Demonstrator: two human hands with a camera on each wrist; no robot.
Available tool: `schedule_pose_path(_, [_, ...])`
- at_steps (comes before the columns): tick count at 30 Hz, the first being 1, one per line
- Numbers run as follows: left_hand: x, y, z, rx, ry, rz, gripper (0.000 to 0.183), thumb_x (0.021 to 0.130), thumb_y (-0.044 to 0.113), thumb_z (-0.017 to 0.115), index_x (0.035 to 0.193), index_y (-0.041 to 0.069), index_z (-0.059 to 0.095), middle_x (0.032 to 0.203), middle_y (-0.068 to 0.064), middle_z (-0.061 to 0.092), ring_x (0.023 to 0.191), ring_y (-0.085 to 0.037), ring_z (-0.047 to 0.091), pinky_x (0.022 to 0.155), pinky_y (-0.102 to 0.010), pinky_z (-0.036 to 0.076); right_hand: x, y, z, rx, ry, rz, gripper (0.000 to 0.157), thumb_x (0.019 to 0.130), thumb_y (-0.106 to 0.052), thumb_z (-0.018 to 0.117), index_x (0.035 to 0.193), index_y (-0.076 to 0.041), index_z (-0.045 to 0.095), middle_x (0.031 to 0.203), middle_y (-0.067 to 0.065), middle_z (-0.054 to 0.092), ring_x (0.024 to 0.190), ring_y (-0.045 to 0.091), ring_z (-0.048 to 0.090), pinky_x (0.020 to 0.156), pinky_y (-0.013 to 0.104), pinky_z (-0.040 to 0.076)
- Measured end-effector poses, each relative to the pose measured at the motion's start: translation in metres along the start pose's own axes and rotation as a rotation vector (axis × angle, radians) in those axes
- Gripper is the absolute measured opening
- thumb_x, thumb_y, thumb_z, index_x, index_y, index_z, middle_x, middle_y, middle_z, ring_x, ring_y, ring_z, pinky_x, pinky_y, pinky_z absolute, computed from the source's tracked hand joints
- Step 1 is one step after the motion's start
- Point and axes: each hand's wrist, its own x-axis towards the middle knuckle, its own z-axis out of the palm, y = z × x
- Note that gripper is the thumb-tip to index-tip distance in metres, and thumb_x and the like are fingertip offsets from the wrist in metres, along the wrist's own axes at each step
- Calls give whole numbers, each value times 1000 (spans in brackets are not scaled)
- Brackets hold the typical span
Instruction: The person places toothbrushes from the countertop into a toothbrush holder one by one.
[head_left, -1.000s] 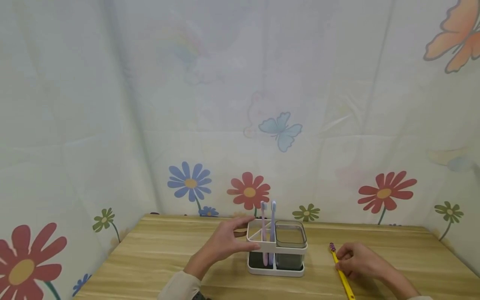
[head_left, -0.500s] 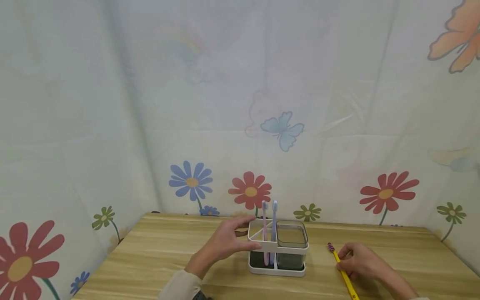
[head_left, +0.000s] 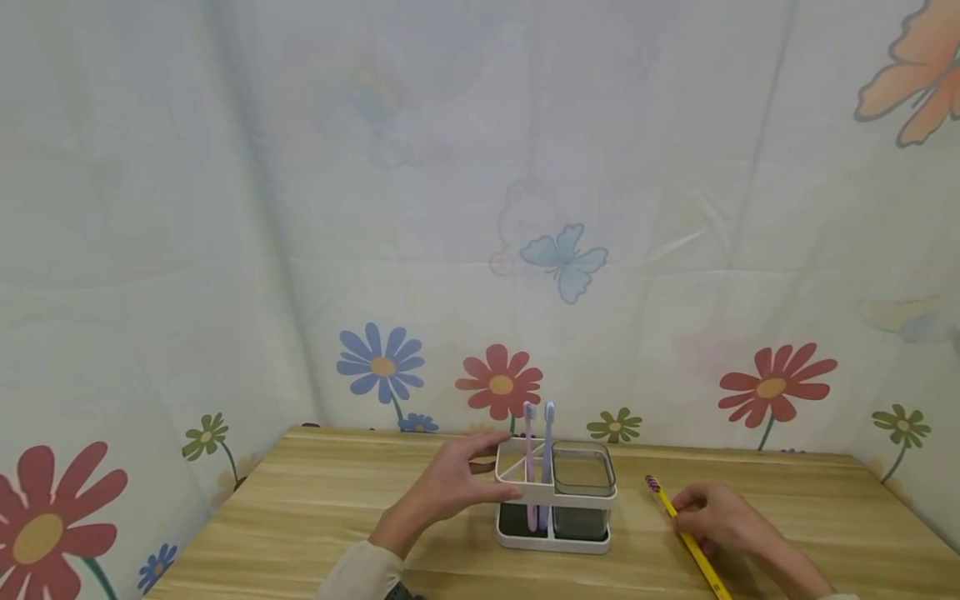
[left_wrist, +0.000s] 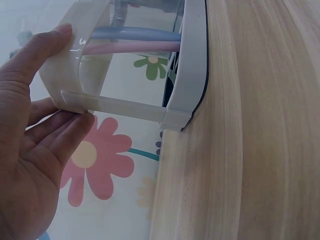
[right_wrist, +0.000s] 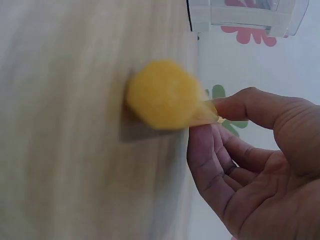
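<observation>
My left hand (head_left: 450, 477) grips the upper rim of a white toothbrush holder (head_left: 581, 502), its thumb on one side and fingers on the other in the left wrist view. Standing in the holder's divided left half are a pink toothbrush (head_left: 528, 454) and a light purple toothbrush (head_left: 548, 442). The other half bears a clear square cup (head_left: 581, 523). To the right, my right hand (head_left: 720, 517) pinches a yellow toothbrush (head_left: 701, 558) between thumb and forefinger. Its purple-and-white bristled head points up and left, while its handle end (right_wrist: 164, 95) looms close in the right wrist view.
The wood-grain table (head_left: 322, 500) extends to both sides of the holder. Behind it and at both sides hangs a pale curtain (head_left: 420, 208) printed with flowers and butterflies.
The yellow toothbrush has turned, its head swinging left and slightly up and its handle end to the right. My left hand stays in place on the holder.
</observation>
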Motion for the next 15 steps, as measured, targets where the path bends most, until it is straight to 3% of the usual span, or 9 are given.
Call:
schedule_pose_path(6, [0,0,1,-1,-3,-3,79,87,29,92,151,0,57,149,-16,58,128,-35,65,102,-46,57,-3,-8,-8,16,12,-46,19,97,-2,68,112,9,68,92,6,66,77,21,61,65,36,62])
schedule_pose_path(15, [-1,0,1,-12,-2,-7,78,87,29,91,151,0,56,150,-17,57,128,-36,64,103,-50,56,-11,-21,-23,141,43,-201,18,101,2,65,110,17,63,91,11,71,77,23,66,63,39,66])
